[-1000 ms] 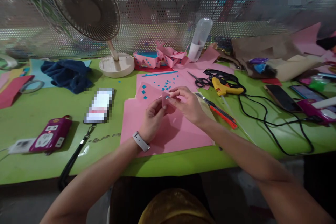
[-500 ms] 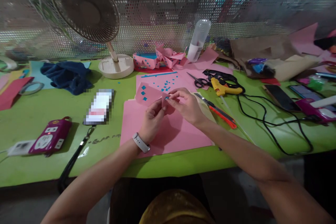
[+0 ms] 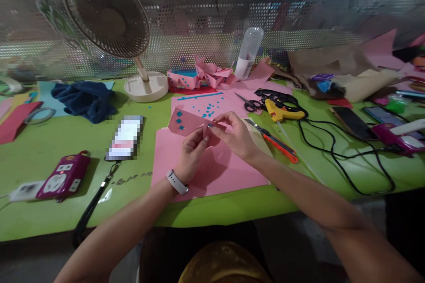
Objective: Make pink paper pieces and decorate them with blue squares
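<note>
A folded pink paper piece [image 3: 188,119] with blue diamond shapes stuck on it is held up above a pink sheet [image 3: 212,172]. My left hand [image 3: 193,148] pinches its lower edge; a pale watch band circles that wrist. My right hand [image 3: 236,135] is closed at the fingertips, pressing on a blue paper diamond [image 3: 209,126] against the pink paper. Just behind the hands, small blue paper bits [image 3: 208,109] and a thin blue strip [image 3: 201,96] lie on another pink sheet.
A box cutter [image 3: 277,143], scissors [image 3: 252,105] and a yellow glue gun [image 3: 282,112] with a black cord lie at right. Left are a phone [image 3: 125,137], a purple power strip [image 3: 68,174] and a fan [image 3: 146,86]. Folded pink paper shapes [image 3: 212,75] stand behind.
The view has shifted slightly. The pink paper's left end has tilted a little in the hands; both hands keep nearly the same place and grip.
</note>
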Motion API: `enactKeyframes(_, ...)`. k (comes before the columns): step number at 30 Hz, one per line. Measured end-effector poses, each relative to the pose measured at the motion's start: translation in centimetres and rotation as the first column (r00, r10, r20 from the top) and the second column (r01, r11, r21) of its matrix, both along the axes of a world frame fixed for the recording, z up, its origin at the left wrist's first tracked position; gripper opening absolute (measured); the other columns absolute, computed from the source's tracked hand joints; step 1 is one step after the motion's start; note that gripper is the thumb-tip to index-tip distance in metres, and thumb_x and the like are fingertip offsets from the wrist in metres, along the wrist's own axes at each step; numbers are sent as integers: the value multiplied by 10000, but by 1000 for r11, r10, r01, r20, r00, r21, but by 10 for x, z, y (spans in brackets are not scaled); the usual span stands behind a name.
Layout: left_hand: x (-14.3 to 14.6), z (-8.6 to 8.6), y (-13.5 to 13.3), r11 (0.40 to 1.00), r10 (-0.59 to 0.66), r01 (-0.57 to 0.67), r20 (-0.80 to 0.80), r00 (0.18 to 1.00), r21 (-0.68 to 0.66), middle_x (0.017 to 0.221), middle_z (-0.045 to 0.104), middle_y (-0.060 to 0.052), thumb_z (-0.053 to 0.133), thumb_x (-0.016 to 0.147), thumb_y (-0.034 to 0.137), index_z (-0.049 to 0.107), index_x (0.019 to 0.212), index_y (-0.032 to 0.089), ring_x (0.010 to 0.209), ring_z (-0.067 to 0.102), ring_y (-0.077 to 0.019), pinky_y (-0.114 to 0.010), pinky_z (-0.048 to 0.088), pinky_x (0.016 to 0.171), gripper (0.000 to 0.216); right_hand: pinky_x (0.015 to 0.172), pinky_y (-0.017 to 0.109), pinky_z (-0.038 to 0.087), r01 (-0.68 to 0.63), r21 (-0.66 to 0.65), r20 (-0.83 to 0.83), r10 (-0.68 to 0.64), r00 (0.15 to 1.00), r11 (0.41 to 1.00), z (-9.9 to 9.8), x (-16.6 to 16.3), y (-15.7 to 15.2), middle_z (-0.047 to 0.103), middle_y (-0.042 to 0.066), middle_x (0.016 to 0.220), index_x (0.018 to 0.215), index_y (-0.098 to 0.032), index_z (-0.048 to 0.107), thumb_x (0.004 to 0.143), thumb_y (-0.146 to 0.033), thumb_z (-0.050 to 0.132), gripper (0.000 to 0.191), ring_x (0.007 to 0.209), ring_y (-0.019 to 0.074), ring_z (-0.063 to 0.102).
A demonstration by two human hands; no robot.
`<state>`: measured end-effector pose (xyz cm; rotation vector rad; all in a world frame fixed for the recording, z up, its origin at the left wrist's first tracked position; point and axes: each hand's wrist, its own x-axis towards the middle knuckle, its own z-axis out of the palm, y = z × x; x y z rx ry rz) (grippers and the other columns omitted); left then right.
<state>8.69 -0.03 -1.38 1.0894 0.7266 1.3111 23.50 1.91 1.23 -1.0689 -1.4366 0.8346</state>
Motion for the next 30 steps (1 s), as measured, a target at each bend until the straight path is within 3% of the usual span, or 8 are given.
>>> enactKeyframes(5, -1, 1, 0, 998, -51, 53, 46, 998, -41, 1034, 738, -39, 773, 782, 312, 732, 1087, 242, 900, 689, -186, -328, 562, 834, 315, 757, 318, 469, -82, -173, -113, 63, 992, 982, -2, 6, 5, 592, -15, 823, 847, -215, 565, 690, -398, 794, 333, 784, 151, 571)
enactKeyframes(11, -2, 4, 0, 990, -65, 75, 88, 994, -123, 851, 719, -10, 798, 740, 292, 737, 1045, 232, 752, 650, -135, -302, 558, 776, 317, 788, 322, 469, -159, -172, -175, 129, 976, 972, -4, 12, 9, 630, -8, 818, 825, -214, 622, 704, -405, 785, 279, 794, 152, 588)
enactKeyframes(17, -3, 7, 1, 981, -14, 31, 89, 996, -192, 943, 733, -34, 819, 715, 316, 731, 1005, 209, 777, 670, -152, -275, 540, 712, 321, 798, 325, 476, -112, -82, 3, 112, 994, 990, -1, 13, 3, 660, 4, 819, 815, -208, 642, 804, -430, 684, 226, 815, 166, 599)
enactKeyframes(22, -1, 5, 3, 990, 66, -53, 97, 993, -128, 984, 738, -66, 802, 750, 388, 731, 960, 185, 968, 682, -230, -355, 527, 859, 301, 790, 323, 481, -116, -7, 148, 116, 982, 993, -2, 6, -7, 668, 14, 816, 812, -208, 641, 856, -458, 635, 254, 801, 170, 607)
enactKeyframes(27, -4, 2, 5, 970, 151, -155, -38, 988, -184, 875, 722, -29, 804, 741, 397, 731, 849, 180, 899, 672, -185, -310, 508, 831, 253, 786, 328, 491, -146, -9, 167, 146, 975, 989, -4, 4, -10, 675, 19, 834, 841, -207, 641, 876, -426, 613, 224, 817, 176, 618)
enactKeyframes(30, -5, 3, 6, 973, 176, -184, -65, 982, -141, 835, 709, -36, 797, 740, 416, 725, 808, 178, 849, 660, -170, -306, 505, 801, 257, 801, 329, 495, -182, -8, 169, 181, 969, 983, -6, 4, -10, 683, 21, 855, 878, -205, 650, 867, -428, 633, 224, 833, 175, 626)
